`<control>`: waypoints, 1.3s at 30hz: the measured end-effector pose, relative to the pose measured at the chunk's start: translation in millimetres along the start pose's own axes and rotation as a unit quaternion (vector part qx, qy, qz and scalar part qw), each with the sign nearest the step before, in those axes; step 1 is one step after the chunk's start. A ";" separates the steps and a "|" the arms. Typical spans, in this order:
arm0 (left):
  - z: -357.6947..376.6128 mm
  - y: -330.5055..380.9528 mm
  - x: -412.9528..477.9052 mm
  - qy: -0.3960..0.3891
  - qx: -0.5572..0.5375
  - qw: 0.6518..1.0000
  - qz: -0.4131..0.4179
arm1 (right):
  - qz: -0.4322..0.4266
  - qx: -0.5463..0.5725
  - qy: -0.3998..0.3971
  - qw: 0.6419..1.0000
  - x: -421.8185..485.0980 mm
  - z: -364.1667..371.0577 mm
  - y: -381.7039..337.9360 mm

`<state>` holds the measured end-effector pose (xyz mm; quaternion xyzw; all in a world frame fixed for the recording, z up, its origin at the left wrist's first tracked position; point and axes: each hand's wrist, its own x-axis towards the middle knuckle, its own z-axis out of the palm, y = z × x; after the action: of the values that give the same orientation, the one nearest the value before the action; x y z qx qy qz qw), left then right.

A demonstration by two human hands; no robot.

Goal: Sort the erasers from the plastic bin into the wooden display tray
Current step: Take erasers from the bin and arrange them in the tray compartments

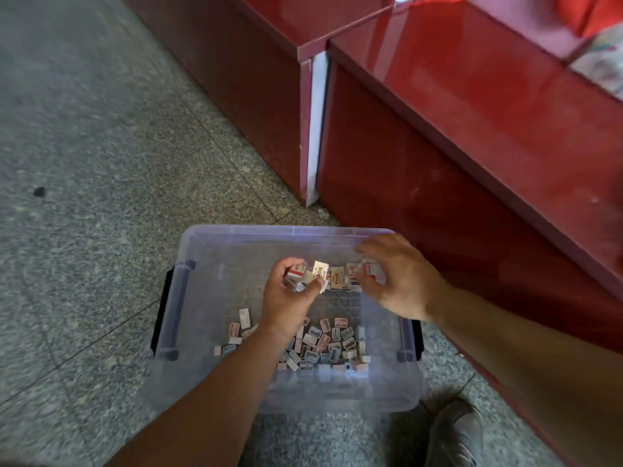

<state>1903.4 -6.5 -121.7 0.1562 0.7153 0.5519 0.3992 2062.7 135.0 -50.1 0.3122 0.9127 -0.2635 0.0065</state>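
Over the far half of a clear plastic bin (188, 251) on the floor (101, 163), a left hand (290, 294) grips a clutch of erasers (317, 274), its fingers curled. The blurred right hand (397, 281) pinches the other end of that side-to-side row. Loose erasers (323, 345) lie flat at all angles in the bin's near half. A red counter (438, 163) crowds the bin's far right corner, and open floor lies to the bin's left.

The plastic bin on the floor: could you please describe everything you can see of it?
The plastic bin is clear, rectangular and lidless, with rounded corners and dark latch handles on both short sides. It stands upright on the speckled floor beside a red counter. Loose erasers lie scattered over its near half. The left hand and right hand hold more erasers above it; whether they touch it is unclear.
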 end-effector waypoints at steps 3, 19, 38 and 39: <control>4.0 19.9 -13.7 -0.005 0.006 1.000 0.012 | 0.031 0.052 0.027 0.998 -21.3 -17.9 -12.4; 80.9 227.4 -200.4 -0.360 -0.038 0.930 0.066 | 0.188 0.441 0.196 0.856 -209.0 -180.4 -83.6; 218.8 261.1 -237.1 -0.356 -0.073 0.927 0.091 | 0.289 0.396 0.473 0.732 -321.0 -253.3 24.7; 223.0 263.5 -230.0 -0.340 -0.078 0.932 0.094 | 0.296 0.379 0.468 0.742 -317.5 -257.4 33.0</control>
<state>2157.5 79.1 194.8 0.3697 0.4730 0.5549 0.5759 2376.5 102.0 211.8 0.6277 0.4876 -0.3932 -0.4623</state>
